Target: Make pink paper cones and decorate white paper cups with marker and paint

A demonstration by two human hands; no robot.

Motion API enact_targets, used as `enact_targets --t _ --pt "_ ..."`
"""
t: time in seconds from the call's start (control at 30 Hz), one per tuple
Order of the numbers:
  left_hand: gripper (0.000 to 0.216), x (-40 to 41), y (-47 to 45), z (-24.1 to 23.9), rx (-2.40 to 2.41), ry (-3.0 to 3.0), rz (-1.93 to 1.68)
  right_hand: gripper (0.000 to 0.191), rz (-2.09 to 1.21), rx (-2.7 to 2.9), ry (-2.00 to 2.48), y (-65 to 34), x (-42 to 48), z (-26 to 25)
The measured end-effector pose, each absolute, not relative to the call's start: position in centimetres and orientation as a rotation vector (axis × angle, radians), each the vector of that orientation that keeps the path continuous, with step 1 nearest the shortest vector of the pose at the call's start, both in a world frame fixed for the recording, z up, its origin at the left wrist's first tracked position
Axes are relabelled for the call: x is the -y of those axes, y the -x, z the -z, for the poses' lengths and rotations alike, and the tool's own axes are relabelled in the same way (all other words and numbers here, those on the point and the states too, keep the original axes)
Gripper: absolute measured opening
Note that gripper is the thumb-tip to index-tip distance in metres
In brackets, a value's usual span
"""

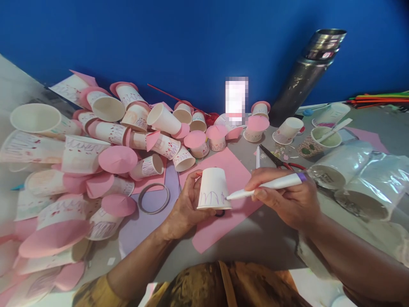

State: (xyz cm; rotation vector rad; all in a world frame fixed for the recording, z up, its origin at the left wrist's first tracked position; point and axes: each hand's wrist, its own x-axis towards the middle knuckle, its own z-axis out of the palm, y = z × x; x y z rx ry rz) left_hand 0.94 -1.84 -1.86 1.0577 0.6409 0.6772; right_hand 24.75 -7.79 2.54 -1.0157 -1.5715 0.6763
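My left hand (183, 209) grips a white paper cup (213, 187) held upside down, its side showing purple looping pen marks near the rim. My right hand (287, 196) pinches a white marker with a purple band (271, 185), and its tip touches the cup's side. Both hands hover above a pink paper sheet (223, 226) lying on the grey table (268, 238).
A big heap of decorated cups with pink paper cones (105, 170) fills the left. A tape ring (154, 198) lies near it. Scissors (277, 160), a white pen, a small bowl (324, 138), bagged cup stacks (351, 175) and a metal flask (306, 72) sit to the right.
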Motion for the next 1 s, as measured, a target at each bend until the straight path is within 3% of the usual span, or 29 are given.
enact_targets --t 1.0 --pt "0.093 1.84 -0.83 2.7 -0.58 -0.946 -0.665 0.018 -0.711 1.368 1.022 -24.3 7.73 -2.24"
